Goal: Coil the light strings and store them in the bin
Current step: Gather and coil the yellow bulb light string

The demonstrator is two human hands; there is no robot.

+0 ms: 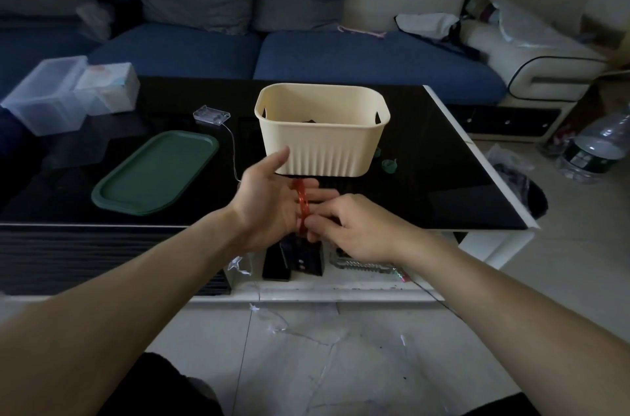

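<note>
In the head view, the left hand (272, 197) is lying flat with palm up and fingers stretched wide and straight, and a red coiled band (301, 206) is wrapping across those fingers, its long axis running from the fingertips' far side back toward the person. The right hand (354, 228) is sitting just beside it, on the palm's right, with its fingertips (315, 223) curling to pinch the band's near end; what exactly it is fastening is too small to tell. A thin light string (233, 149) is trailing away from the left hand's thumb side, running up and leftward to a clear battery box (211, 115) lying on the desk (443, 160), while more of the string is hanging below both hands onto the floor. The cream bin (322, 129) is standing directly beyond the left hand's fingertips, close to the thumb, so the left hand is seemingly the nearer one for the drop, straight ahead.
</note>
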